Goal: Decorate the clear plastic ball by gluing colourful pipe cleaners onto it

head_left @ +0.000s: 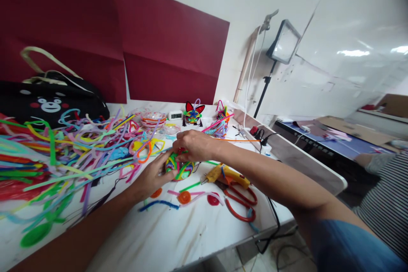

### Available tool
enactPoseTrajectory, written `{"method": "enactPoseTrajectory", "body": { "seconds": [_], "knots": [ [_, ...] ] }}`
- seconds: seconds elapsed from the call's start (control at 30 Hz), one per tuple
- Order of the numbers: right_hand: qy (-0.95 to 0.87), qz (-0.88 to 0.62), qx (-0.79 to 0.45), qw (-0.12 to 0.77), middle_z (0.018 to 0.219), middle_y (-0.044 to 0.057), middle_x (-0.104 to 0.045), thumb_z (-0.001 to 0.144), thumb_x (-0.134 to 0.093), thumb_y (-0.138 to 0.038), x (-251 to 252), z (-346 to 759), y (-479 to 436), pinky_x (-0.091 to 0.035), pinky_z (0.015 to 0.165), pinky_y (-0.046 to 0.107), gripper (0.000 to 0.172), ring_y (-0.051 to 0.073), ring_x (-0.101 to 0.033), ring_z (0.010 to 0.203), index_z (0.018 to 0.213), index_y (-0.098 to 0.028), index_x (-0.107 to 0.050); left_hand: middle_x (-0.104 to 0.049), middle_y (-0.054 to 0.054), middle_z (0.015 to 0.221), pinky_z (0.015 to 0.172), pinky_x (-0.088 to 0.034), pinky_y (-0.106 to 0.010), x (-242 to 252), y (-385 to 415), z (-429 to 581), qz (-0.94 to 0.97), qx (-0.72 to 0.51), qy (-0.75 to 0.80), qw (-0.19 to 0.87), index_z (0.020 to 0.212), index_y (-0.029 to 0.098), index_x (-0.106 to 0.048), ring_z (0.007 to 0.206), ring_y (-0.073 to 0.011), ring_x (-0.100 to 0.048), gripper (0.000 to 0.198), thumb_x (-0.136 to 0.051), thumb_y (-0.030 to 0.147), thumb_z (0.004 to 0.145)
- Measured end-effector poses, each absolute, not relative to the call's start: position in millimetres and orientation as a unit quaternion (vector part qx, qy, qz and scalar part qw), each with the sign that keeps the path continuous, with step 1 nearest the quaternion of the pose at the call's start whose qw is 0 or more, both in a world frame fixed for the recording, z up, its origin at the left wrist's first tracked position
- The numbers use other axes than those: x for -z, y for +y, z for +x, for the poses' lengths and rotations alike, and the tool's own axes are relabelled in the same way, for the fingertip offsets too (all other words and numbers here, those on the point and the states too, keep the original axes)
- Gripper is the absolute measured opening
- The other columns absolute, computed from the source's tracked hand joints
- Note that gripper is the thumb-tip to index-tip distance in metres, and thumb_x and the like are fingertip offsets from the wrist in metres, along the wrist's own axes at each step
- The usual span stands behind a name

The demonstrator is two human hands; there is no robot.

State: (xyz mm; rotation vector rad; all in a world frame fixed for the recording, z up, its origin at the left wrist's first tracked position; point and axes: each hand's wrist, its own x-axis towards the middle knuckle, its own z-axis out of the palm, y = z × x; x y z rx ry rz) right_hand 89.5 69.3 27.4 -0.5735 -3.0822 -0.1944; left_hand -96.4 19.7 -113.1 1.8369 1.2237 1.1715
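Note:
A round, multicoloured pipe-cleaner craft piece point(185, 171) rests on the white table, partly covered by my hands. My left hand point(156, 175) grips its left side, the thumb along the near edge. From above, my right hand point(193, 146) reaches over it with fingers bent down and closed on its upper part; whatever is between those fingertips is hidden. Just right of the piece lies a yellow glue gun point(228, 175), nozzle toward the left. Red-handled scissors point(240, 204) are beside it. Orange coiled discs point(184, 197), a red one point(213, 198) and a blue pipe cleaner point(159, 205) lie in front.
Loose pipe cleaners point(105, 144) pile up across the left, before a black bag point(51, 102). A finished cat-eared mask point(193, 114) and a small white clock point(175, 115) stand at the back. A power strip point(263, 146) with cables sits right. A person in a striped top point(385, 199) is at far right.

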Motion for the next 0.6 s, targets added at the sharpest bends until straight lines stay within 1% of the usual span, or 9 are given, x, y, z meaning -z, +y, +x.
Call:
{"method": "enactPoseTrajectory", "body": {
  "seconds": [0.23, 0.4, 0.6],
  "knots": [
    [-0.983, -0.167, 0.077, 0.003, 0.104, 0.013, -0.069, 0.092, -0.067, -0.027, -29.6, 87.3, 68.9, -0.04, 0.073, 0.028, 0.027, 0.022, -0.064, 0.092, 0.114, -0.013, -0.073, -0.058, -0.015, 0.143, 0.105, -0.05, -0.047, 116.0, 21.6, -97.8, 0.7, -0.441, 0.471, 0.306, 0.15, 0.016, -0.042, 0.131, -0.0356, -0.056, 0.076, -0.062, 0.048, 0.084],
    [-0.983, -0.164, 0.077, 0.001, 0.103, 0.013, -0.07, 0.092, -0.066, -0.026, -31.7, 86.2, 67.6, -0.041, 0.074, 0.028, 0.026, 0.022, -0.063, 0.093, 0.113, -0.012, -0.073, -0.06, -0.015, 0.141, 0.106, -0.049, -0.049, 120.4, 24.5, -99.0, 0.7, -0.453, 0.47, 0.29, 0.148, 0.015, -0.045, 0.13, -0.0374, -0.056, 0.077, -0.064, 0.05, 0.082],
    [-0.982, -0.169, 0.083, 0.001, 0.104, 0.013, -0.07, 0.093, -0.065, -0.027, -30.9, 86.1, 68.7, -0.041, 0.076, 0.028, 0.025, 0.023, -0.064, 0.097, 0.111, -0.012, -0.073, -0.06, -0.013, 0.142, 0.104, -0.052, -0.047, 119.7, 24.5, -99.8, 0.7, -0.452, 0.471, 0.289, 0.149, 0.018, -0.046, 0.131, -0.0372, -0.056, 0.076, -0.066, 0.048, 0.081]
  ]
}}
